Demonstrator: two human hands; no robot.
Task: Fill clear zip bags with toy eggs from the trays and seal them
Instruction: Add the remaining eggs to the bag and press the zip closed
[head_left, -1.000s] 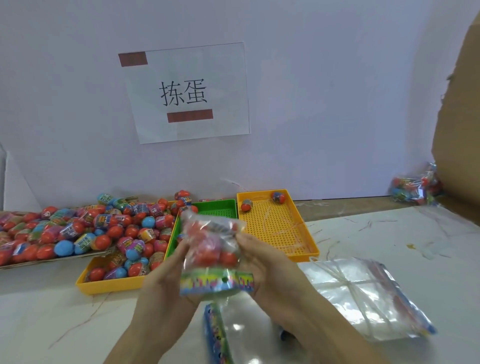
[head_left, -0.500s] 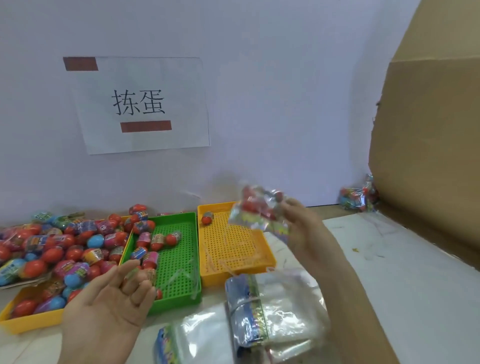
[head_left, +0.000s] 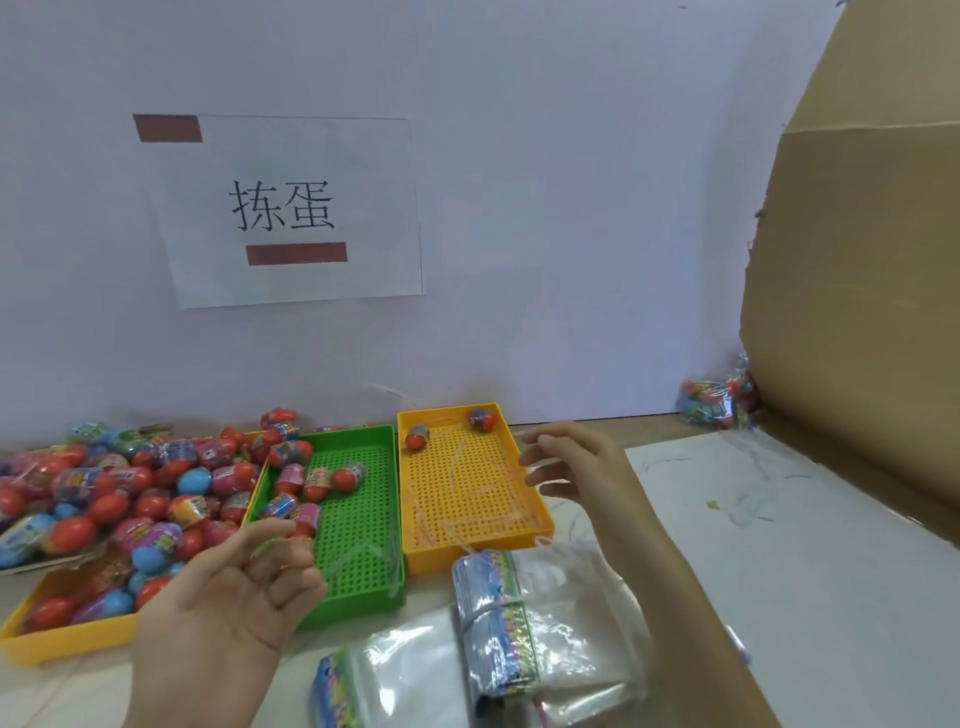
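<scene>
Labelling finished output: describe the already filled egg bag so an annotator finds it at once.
Start at the big cardboard sheet standing on the right. At its foot, where it meets the white wall, lies the filled bag. Unlike the flat, empty zip bags in the foreground, it bulges with red eggs.

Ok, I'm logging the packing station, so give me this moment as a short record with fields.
Green tray: several eggs at far end
Right yellow tray: two eggs at far end
Left yellow tray: heaped with eggs
Empty bags: bundled, nearest the person
Filled bags: far right, by cardboard
Left hand: open, palm up, empty
Right hand: open, empty, fingers spread
</scene>
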